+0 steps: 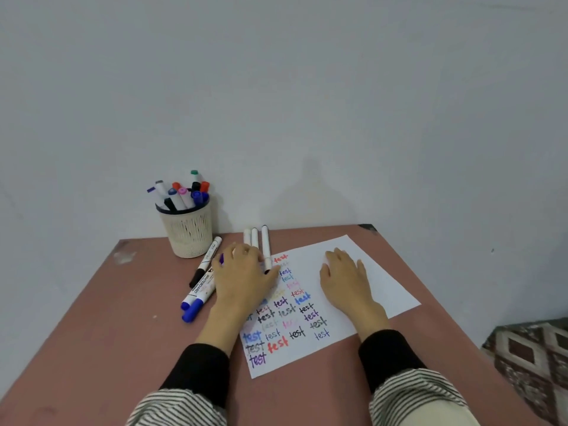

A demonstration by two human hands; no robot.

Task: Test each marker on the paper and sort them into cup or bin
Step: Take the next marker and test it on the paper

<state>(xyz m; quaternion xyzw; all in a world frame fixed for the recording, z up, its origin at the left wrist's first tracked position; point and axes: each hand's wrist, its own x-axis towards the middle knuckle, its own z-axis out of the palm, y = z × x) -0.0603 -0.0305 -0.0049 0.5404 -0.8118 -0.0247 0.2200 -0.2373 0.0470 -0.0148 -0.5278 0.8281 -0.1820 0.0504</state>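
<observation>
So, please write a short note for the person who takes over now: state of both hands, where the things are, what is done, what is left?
Left hand: lies over the loose markers by the paper's left edge, fingers curled; whether it grips one cannot be told.
Right hand: open, flat on the paper.
Cup: at the table's back left, holds many markers.
Whiteboard markers: three left of the left hand, capped.
Slim pens: three at the paper's top left corner.
No bin is in view.
Done: many "test" words are on the paper.
Left: test the loose markers and sort them.
</observation>
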